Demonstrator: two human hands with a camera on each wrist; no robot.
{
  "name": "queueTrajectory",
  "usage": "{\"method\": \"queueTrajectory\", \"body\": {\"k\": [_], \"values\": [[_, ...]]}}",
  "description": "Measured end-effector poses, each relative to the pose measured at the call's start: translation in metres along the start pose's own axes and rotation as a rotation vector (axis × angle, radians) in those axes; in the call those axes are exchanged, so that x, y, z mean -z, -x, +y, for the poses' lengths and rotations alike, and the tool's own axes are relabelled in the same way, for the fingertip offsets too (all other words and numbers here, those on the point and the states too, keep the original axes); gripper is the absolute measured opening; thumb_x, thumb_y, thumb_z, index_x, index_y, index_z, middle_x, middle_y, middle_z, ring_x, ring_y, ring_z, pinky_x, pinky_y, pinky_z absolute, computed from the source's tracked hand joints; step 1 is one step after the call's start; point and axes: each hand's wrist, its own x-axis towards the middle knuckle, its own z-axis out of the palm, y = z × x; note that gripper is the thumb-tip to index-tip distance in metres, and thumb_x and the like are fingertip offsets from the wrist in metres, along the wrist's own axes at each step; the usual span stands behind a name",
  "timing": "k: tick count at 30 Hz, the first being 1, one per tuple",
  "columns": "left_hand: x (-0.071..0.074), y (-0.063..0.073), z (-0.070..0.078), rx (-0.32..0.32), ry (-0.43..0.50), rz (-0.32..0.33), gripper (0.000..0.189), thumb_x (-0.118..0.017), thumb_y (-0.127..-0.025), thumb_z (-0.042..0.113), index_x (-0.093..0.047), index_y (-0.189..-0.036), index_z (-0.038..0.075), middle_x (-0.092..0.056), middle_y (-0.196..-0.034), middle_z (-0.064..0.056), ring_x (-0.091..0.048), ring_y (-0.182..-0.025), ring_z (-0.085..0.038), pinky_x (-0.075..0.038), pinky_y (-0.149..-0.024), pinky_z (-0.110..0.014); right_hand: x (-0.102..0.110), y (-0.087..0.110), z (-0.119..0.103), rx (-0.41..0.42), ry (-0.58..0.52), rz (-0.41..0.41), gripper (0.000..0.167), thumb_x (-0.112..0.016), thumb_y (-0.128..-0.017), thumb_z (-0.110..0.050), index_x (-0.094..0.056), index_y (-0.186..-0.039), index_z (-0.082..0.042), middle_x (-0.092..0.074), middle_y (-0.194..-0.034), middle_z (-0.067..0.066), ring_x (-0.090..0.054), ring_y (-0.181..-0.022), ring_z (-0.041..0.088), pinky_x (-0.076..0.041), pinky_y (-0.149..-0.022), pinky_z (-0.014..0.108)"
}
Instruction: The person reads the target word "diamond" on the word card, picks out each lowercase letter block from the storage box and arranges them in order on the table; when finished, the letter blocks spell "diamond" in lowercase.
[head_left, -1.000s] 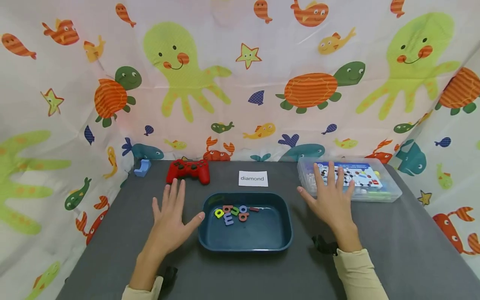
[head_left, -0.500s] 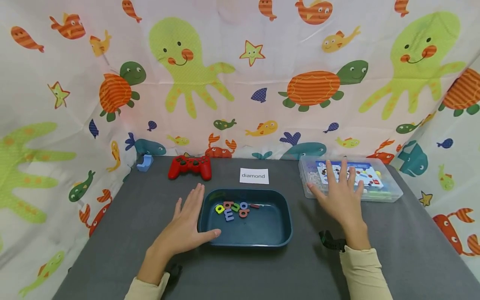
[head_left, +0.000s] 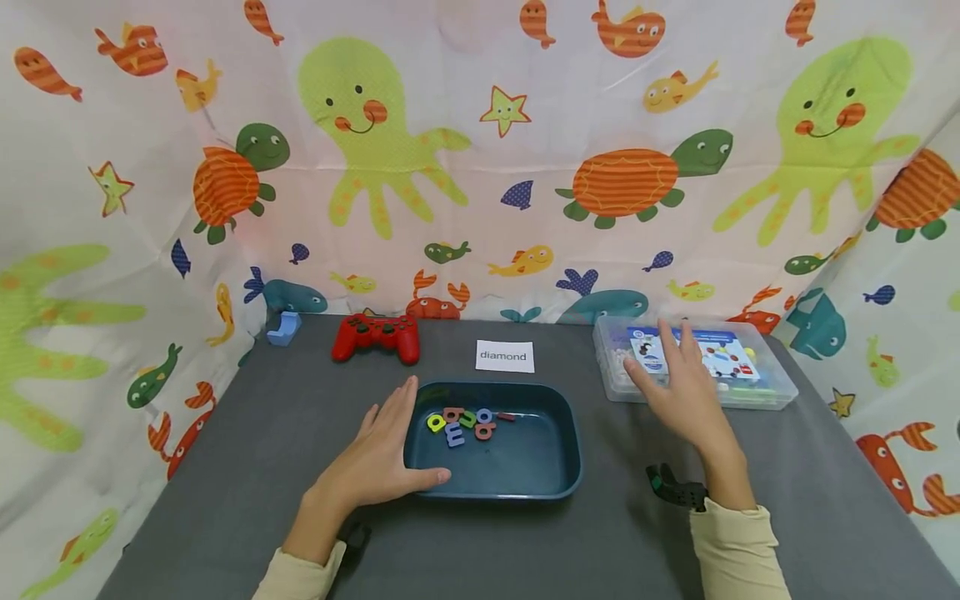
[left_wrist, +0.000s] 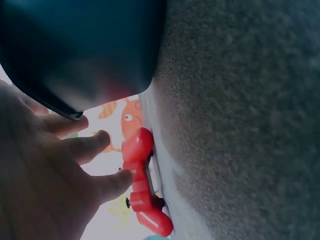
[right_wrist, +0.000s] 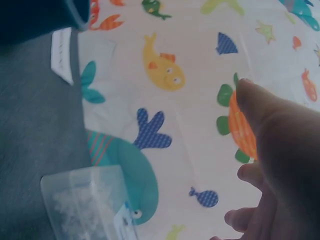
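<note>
A dark teal tray [head_left: 517, 467] stands on the grey table, holding several small coloured letters, among them a purple m [head_left: 454, 434] and a yellow letter [head_left: 436, 423]. My left hand [head_left: 378, 458] is at the tray's left rim, fingers extended along it and thumb over the near left corner. In the left wrist view, the left hand [left_wrist: 55, 165] shows its fingers right at the edge of the tray [left_wrist: 85, 50]. My right hand [head_left: 686, 396] overlaps the clear plastic case [head_left: 768, 387] in the head view, fingers spread and holding nothing.
Behind the tray lies a white card [head_left: 505, 357] reading "diamond". A red game controller [head_left: 377, 337] and a light blue plastic piece [head_left: 284, 329] are at the back left. A sea-animal curtain [head_left: 495, 183] hangs along the table's back edge and sides.
My left hand has moved right, from beside the tray to its left rim. My right hand has shifted slightly right and tilted, its fingers less spread. The letters stay in place.
</note>
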Motion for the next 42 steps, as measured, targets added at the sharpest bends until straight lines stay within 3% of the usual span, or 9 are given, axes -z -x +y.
{"method": "queueTrajectory", "body": {"k": [5,10,14,18,23,28,32,42], "values": [[-0.001,0.004,-0.001,0.036,0.001,-0.052,0.137,-0.079,-0.079,0.076,-0.006,-0.173,0.008,0.000,-0.180,-0.008,-0.009,-0.163,-0.036,-0.005,-0.124,-0.072,0.009,-0.003,-0.016,0.031,-0.135,-0.043,0.091,-0.056,-0.108,-0.052,-0.004,-0.174,-0.019,0.013,-0.177,0.017,0.001,-0.158,0.056,-0.017,-0.105,0.090],[-0.001,0.004,-0.001,0.046,0.001,-0.068,0.141,-0.079,-0.077,0.079,-0.006,-0.173,0.007,0.005,-0.180,-0.006,-0.009,-0.163,-0.036,-0.006,-0.123,-0.075,0.014,-0.014,-0.037,0.090,-0.191,-0.059,0.085,-0.055,-0.110,-0.049,-0.006,-0.174,-0.024,0.007,-0.179,0.012,-0.002,-0.161,0.049,-0.019,-0.107,0.088],[-0.001,0.002,0.001,0.030,-0.032,-0.038,0.140,-0.077,-0.076,0.081,-0.008,-0.172,0.006,0.001,-0.180,-0.007,-0.010,-0.163,-0.035,-0.006,-0.124,-0.073,0.017,-0.026,-0.055,0.154,-0.339,-0.115,0.077,-0.052,-0.113,-0.041,-0.008,-0.174,-0.028,-0.002,-0.180,0.004,-0.008,-0.163,0.038,-0.020,-0.119,0.076],[-0.001,-0.001,0.002,0.032,-0.060,-0.016,0.138,-0.077,-0.077,0.081,-0.011,-0.172,0.004,-0.001,-0.180,-0.008,-0.012,-0.163,-0.037,-0.006,-0.124,-0.072,0.014,-0.035,-0.078,0.212,-0.478,-0.167,0.070,-0.051,-0.115,-0.036,-0.013,-0.174,-0.031,-0.011,-0.179,-0.003,-0.016,-0.163,0.030,-0.027,-0.122,0.066],[-0.001,0.001,0.003,0.055,-0.062,-0.022,0.139,-0.077,-0.076,0.081,-0.011,-0.172,0.005,-0.002,-0.180,-0.009,-0.014,-0.162,-0.037,-0.005,-0.124,-0.072,-0.001,-0.045,-0.105,0.287,-0.561,-0.233,0.066,-0.051,-0.115,-0.029,-0.021,-0.173,-0.022,-0.021,-0.177,-0.003,-0.026,-0.160,0.026,-0.030,-0.123,0.059],[-0.003,0.002,0.002,0.051,-0.023,-0.030,0.138,-0.077,-0.078,0.080,-0.008,-0.172,0.006,-0.001,-0.180,-0.008,-0.015,-0.162,-0.037,-0.005,-0.124,-0.071,-0.019,-0.051,-0.125,0.342,-0.576,-0.324,0.064,-0.051,-0.115,-0.031,-0.025,-0.172,-0.018,-0.026,-0.175,-0.004,-0.033,-0.158,0.024,-0.032,-0.123,0.054],[-0.005,0.002,0.001,0.048,0.008,-0.030,0.138,-0.078,-0.078,0.079,-0.007,-0.173,0.007,0.000,-0.180,-0.006,-0.015,-0.162,-0.037,-0.005,-0.124,-0.071,-0.033,-0.055,-0.135,0.382,-0.558,-0.402,0.064,-0.053,-0.114,-0.033,-0.028,-0.172,-0.020,-0.028,-0.175,-0.001,-0.034,-0.157,0.030,-0.033,-0.122,0.058],[-0.007,0.001,-0.002,0.067,0.074,-0.056,0.139,-0.080,-0.078,0.076,-0.004,-0.173,0.009,0.003,-0.180,-0.005,-0.013,-0.163,-0.035,-0.009,-0.125,-0.070,-0.060,-0.057,-0.138,0.429,-0.638,-0.560,0.070,-0.062,-0.110,-0.031,-0.031,-0.170,-0.011,-0.031,-0.174,0.010,-0.041,-0.152,0.039,-0.044,-0.115,0.056]]}}
